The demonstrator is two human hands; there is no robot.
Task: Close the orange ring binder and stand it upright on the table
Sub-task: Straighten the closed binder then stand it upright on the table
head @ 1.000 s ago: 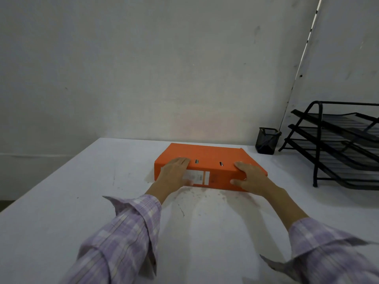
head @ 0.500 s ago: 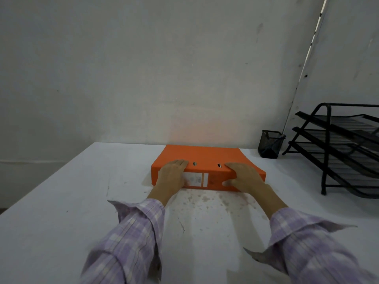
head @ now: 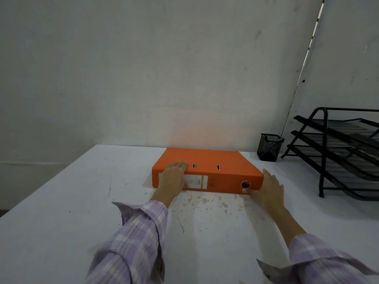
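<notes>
The orange ring binder (head: 207,162) lies flat and closed on the white table (head: 61,201), its spine with a white label and a finger hole facing me. My left hand (head: 174,177) rests over the binder's left end, fingers on the top cover and thumb against the spine. My right hand (head: 268,189) is at the binder's right end, fingers spread along its side, thumb near the finger hole at the spine's lower corner.
A black mesh pen cup (head: 268,147) stands at the back right by the wall. A black tiered letter tray (head: 344,152) occupies the right edge of the table. The wall rises close behind the binder.
My right hand slid off the top of the binder to its right end, uncovering the finger hole. My left hand stayed on the left end. The binder still lies flat.
</notes>
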